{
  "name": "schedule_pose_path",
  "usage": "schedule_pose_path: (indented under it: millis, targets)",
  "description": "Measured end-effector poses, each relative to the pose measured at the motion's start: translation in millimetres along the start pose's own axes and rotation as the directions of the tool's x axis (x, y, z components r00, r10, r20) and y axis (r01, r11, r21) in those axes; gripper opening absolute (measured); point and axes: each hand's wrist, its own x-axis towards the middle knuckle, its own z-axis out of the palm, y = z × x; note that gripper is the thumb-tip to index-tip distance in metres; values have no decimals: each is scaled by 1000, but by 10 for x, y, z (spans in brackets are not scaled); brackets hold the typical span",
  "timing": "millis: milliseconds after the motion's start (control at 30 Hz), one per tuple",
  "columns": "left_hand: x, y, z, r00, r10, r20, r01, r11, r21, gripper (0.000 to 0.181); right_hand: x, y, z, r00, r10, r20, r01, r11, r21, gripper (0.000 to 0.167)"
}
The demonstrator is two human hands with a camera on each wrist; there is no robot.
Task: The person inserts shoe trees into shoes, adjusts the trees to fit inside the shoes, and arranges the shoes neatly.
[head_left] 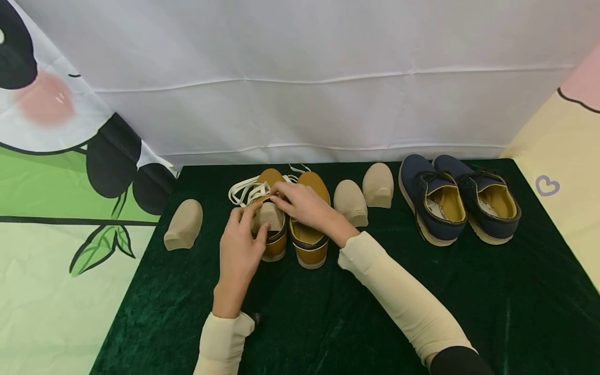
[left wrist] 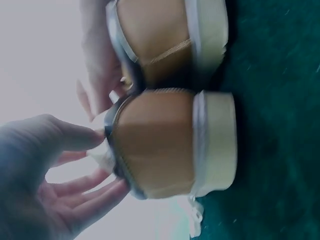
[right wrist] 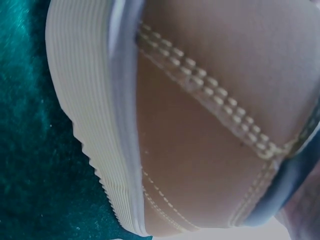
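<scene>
The left tan shoe (head_left: 276, 247) has a beige foot-shaped insert (head_left: 270, 216) partly inside its opening. My left hand (head_left: 238, 252) holds this insert, thumb on one side and fingers on the other; in the left wrist view the left hand (left wrist: 60, 170) reaches over the heel collar. From the right, my right hand (head_left: 309, 207) crosses over the right tan shoe (head_left: 311, 256) and pinches the left shoe's front opening edge near its white laces (head_left: 244, 191); its exact contact is partly hidden. The right wrist view is filled by a tan shoe side (right wrist: 200, 130).
One beige insert (head_left: 184, 225) lies at the left. Two more, a nearer insert (head_left: 350, 202) and a farther insert (head_left: 378, 185), lie right of the tan shoes. A navy shoe (head_left: 438, 208) and its mate (head_left: 497, 208) stand farther right on the green cloth (head_left: 375, 333).
</scene>
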Motion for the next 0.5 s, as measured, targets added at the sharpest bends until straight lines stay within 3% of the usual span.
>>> schedule_pose_path:
  millis: [200,500]
  targets:
    - [80,-113,-128,997,-38,68,46,990,-130,32,-3,1,8,1000,10,3,-10,1000,6,26]
    - [160,-167,-121,994,-67,87,79,986,-144,24,-15,-3,-1,1000,17,-2,-17,1000,19,26]
